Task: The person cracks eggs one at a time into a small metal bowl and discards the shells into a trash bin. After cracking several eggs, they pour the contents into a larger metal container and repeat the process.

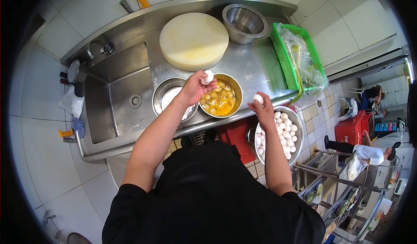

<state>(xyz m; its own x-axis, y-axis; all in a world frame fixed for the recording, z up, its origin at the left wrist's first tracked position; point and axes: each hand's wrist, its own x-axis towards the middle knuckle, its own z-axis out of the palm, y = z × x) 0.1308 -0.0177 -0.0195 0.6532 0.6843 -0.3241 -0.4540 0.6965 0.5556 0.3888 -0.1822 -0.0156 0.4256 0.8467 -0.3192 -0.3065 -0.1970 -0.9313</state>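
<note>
My left hand (195, 89) holds a white egg (208, 77) at the rim between two metal bowls. Beneath and right of it, one bowl (236, 86) contains cracked eggs, with several yolks (217, 100) in clear liquid. The other bowl (157, 97), partly hidden by my left forearm, has something white inside. Over the counter's front edge, my right hand (263, 110) grips another white egg (258, 99) in its fingertips. Below that hand stands a large metal bowl (298, 152) of whole white eggs (284, 133), partly covered by my right forearm.
Behind the bowls lies a thick round board (194, 39), beside an empty steel bowl (245, 20). A green basket (284, 57) with plastic bags stands right, a sink (126, 109) left. Far right, a person (367, 153) is beside metal racks and red crates (349, 129).
</note>
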